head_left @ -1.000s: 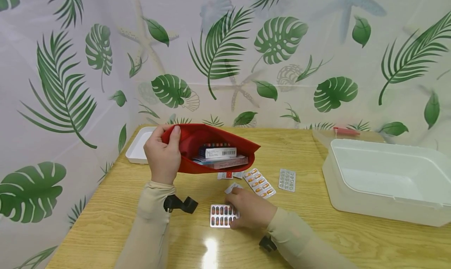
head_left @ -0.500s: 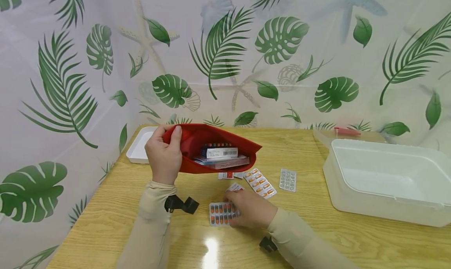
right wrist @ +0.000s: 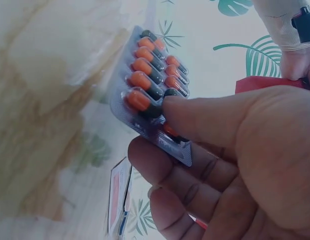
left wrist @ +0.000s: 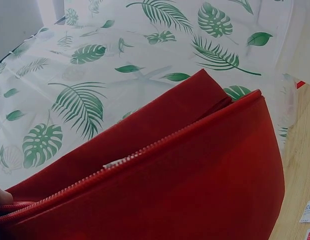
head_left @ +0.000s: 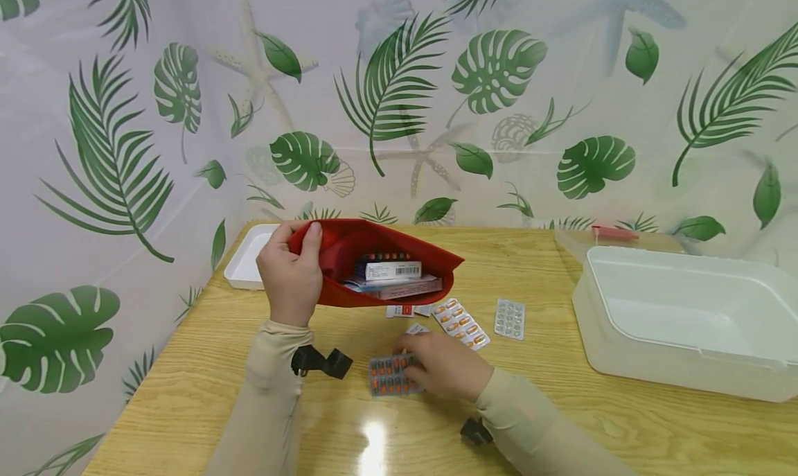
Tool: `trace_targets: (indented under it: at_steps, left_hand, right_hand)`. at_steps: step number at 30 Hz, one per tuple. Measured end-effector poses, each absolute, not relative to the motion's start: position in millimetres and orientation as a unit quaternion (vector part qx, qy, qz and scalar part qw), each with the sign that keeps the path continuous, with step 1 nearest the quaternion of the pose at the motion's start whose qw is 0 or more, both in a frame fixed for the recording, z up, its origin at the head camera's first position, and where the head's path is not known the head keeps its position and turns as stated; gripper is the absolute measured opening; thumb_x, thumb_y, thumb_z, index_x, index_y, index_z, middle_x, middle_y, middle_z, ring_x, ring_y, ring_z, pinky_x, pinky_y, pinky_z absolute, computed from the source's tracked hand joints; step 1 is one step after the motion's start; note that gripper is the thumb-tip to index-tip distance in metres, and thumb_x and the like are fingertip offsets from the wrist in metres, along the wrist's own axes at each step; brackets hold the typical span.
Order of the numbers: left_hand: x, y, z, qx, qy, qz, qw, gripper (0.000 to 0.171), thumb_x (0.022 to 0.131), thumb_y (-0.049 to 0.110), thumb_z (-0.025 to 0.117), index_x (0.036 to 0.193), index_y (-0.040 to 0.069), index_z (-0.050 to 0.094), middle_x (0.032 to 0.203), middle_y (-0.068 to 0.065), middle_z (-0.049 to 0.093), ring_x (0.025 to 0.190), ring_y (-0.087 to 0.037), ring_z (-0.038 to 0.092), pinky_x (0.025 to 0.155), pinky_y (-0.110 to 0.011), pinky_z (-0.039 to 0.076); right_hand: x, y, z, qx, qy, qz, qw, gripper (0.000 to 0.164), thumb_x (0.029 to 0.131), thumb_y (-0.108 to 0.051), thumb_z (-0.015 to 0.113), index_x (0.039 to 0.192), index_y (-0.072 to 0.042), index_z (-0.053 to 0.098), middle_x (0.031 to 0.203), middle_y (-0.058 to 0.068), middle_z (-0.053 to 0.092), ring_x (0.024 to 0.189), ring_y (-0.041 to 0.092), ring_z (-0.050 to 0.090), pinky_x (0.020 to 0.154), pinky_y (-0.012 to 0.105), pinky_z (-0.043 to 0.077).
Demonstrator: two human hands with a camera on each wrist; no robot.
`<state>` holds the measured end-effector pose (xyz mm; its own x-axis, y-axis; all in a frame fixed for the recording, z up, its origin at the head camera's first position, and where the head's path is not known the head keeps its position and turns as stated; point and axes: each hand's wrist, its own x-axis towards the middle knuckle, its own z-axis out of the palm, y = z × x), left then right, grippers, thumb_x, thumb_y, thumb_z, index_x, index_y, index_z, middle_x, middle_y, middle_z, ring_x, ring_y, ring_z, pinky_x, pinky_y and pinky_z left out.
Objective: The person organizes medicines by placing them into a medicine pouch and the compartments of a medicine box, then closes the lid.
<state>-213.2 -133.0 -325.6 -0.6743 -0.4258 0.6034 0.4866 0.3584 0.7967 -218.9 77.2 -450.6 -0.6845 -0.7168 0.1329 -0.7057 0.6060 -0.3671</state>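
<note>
The left hand (head_left: pixel 289 275) holds the red pouch (left wrist: pixel 210 175) agape over the tabletop (head_left: pixel 174 386) while the right hand (head_left: pixel 447 366) pinches a tilted capsule blister pack (head_left: pixel 385 377) near it, apparently mid-packing, so lifting the pack toward the pouch seems called for.

We read a bare lane of tabletop (head_left: pixel 548 303) between the silver blister pack (head_left: pixel 510 319) and the white bin (head_left: pixel 648 355), passable for a hand. Inside the red pouch (head_left: pixel 339 295), boxes (head_left: pixel 393 271) crowd the right; we find room beside the left hand (head_left: pixel 289 271), whose thumb bars the left end.
</note>
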Motion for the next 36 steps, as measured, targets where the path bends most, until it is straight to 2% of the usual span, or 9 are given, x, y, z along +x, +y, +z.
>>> trace_targets:
  at_steps: [11, 17, 19, 23, 27, 31, 36]
  left_hand:
    - [-213, -132, -324, -0.016, -0.723, -0.566, 0.397, 0.018, 0.094, 0.007, 0.061, 0.1, -0.009, 0.067, 0.097, -0.022, 0.068, 0.083, -0.028, 0.065, 0.065, -0.013, 0.051]
    - [-212, -131, -324, -0.013, -0.726, -0.564, 0.393, 0.018, 0.094, 0.007, 0.061, 0.101, -0.008, 0.067, 0.098, -0.022, 0.068, 0.084, -0.028, 0.065, 0.071, -0.039, 0.058]
    - [-211, -131, -323, -0.015, -0.726, -0.564, 0.392, 0.018, 0.094, 0.007, 0.061, 0.101, -0.009, 0.067, 0.098, -0.022, 0.068, 0.084, -0.029, 0.065, 0.071, -0.044, 0.057]
    - [-210, -130, -322, -0.019, -0.728, -0.562, 0.392, 0.017, 0.093, 0.006, 0.061, 0.1, -0.009, 0.067, 0.096, -0.022, 0.068, 0.082, -0.028, 0.066, 0.069, -0.03, 0.057]
    - [-211, -130, -322, -0.021, -0.729, -0.561, 0.392, 0.017, 0.093, 0.006, 0.061, 0.099, -0.01, 0.066, 0.095, -0.023, 0.068, 0.08, -0.029, 0.065, 0.064, -0.014, 0.051]
    - [-220, -133, -332, -0.022, -0.727, -0.563, 0.392, 0.018, 0.094, 0.008, 0.061, 0.099, -0.008, 0.067, 0.095, -0.022, 0.069, 0.08, -0.029, 0.066, 0.062, -0.012, 0.05]
    - [-236, -136, -350, -0.04, -0.724, -0.567, 0.391, 0.018, 0.093, 0.013, 0.064, 0.099, -0.002, 0.069, 0.094, -0.016, 0.07, 0.078, -0.024, 0.066, 0.062, -0.016, 0.053]
  right_hand:
    - [-218, 80, -441, -0.4, 0.896, -0.194, -0.016, 0.021, 0.085, -0.013, 0.069, 0.105, -0.016, 0.066, 0.092, -0.005, 0.067, 0.077, 0.007, 0.059, 0.066, 0.028, 0.05]
    - [-213, 85, -426, -0.42, 0.885, -0.2, -0.04, 0.023, 0.083, -0.009, 0.068, 0.105, -0.015, 0.065, 0.092, -0.005, 0.068, 0.077, 0.006, 0.061, 0.068, 0.029, 0.052]
    - [-211, 88, -420, -0.427, 0.879, -0.207, -0.041, 0.02, 0.084, -0.008, 0.068, 0.103, -0.015, 0.065, 0.092, -0.006, 0.068, 0.076, 0.005, 0.061, 0.069, 0.028, 0.052]
    - [-206, 92, -408, -0.446, 0.866, -0.223, -0.038, 0.016, 0.087, -0.009, 0.068, 0.101, -0.016, 0.065, 0.092, -0.008, 0.067, 0.077, 0.001, 0.06, 0.07, 0.027, 0.051]
    - [-201, 96, -396, -0.457, 0.855, -0.238, -0.05, 0.016, 0.087, -0.011, 0.069, 0.102, -0.017, 0.064, 0.094, -0.01, 0.067, 0.081, 0.0, 0.061, 0.072, 0.026, 0.052]
    - [-197, 100, -387, -0.459, 0.84, -0.278, -0.081, 0.018, 0.087, -0.01, 0.07, 0.101, -0.019, 0.063, 0.094, -0.011, 0.066, 0.084, 0.0, 0.062, 0.074, 0.026, 0.053]
    - [-198, 104, -380, -0.444, 0.807, -0.343, -0.184, 0.021, 0.083, -0.003, 0.073, 0.098, -0.014, 0.063, 0.094, -0.007, 0.066, 0.085, 0.005, 0.063, 0.074, 0.028, 0.054]
